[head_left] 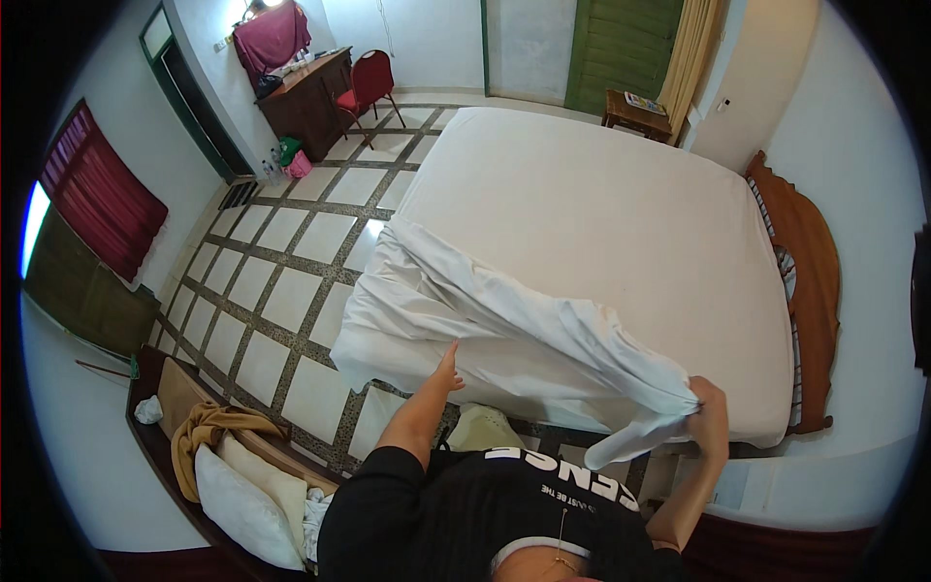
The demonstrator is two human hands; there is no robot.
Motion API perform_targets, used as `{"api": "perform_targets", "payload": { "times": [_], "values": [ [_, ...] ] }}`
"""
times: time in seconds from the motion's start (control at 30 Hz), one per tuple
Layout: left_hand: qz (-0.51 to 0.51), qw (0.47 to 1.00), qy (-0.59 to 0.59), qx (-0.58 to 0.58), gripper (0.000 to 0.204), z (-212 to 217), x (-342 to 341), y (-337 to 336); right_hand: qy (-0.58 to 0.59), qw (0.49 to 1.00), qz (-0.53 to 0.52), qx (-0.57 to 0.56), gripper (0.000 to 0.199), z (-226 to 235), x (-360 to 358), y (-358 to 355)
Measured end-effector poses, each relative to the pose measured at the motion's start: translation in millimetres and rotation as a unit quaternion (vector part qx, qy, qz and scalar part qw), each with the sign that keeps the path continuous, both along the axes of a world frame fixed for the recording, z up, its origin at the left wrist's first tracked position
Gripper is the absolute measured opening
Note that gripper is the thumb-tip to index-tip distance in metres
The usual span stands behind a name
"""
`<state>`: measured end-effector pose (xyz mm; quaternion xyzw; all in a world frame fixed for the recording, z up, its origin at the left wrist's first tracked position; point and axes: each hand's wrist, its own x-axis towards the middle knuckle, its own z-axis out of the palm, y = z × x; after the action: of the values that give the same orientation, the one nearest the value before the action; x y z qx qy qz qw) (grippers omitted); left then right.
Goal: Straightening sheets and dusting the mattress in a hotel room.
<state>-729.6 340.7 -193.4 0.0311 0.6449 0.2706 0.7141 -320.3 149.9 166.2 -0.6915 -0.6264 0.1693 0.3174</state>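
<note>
A large mattress (582,194) with a smooth white cover fills the middle of the view. Along its near side lies a loose white bed sheet (543,320), bunched into long folds and hanging over the edge. My right hand (709,412) is closed on the sheet's right end near the headboard, pulling it into tight creases. My left hand (450,371) is by the hanging part of the sheet, fingers stretched out and nothing gripped; whether the fingertips touch the cloth I cannot tell.
A carved wooden headboard (810,281) stands at the right. At lower left, a wooden bench (155,417) holds white pillows (242,509) and a brown cloth (218,427). A pale bundle (482,427) lies below the bed's near edge. Farther off are a red chair (369,82) and desk (305,102).
</note>
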Motion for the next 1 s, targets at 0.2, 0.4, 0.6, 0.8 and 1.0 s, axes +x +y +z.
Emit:
{"api": "perform_targets", "payload": {
  "times": [0.2,0.4,0.6,0.8,1.0],
  "values": [
    [0.058,0.997,-0.033,-0.033,0.119,-16,31,48,-0.132,0.989,-0.022,0.063,0.031,60,25,26],
    [0.233,0.929,-0.235,0.168,0.108,-2,45,70,-0.206,0.969,-0.088,0.101,0.030,126,42,39],
    [0.328,0.740,-0.373,0.454,0.095,-5,23,141,-0.197,0.965,-0.133,0.113,0.029,117,82,52],
    [0.343,0.823,-0.270,0.363,0.080,38,19,231,-0.135,0.979,-0.105,0.110,0.028,69,167,101],
    [0.214,0.809,-0.276,0.472,0.052,183,90,293,-0.119,0.969,-0.070,0.206,0.030,94,290,151]
  ]
}}
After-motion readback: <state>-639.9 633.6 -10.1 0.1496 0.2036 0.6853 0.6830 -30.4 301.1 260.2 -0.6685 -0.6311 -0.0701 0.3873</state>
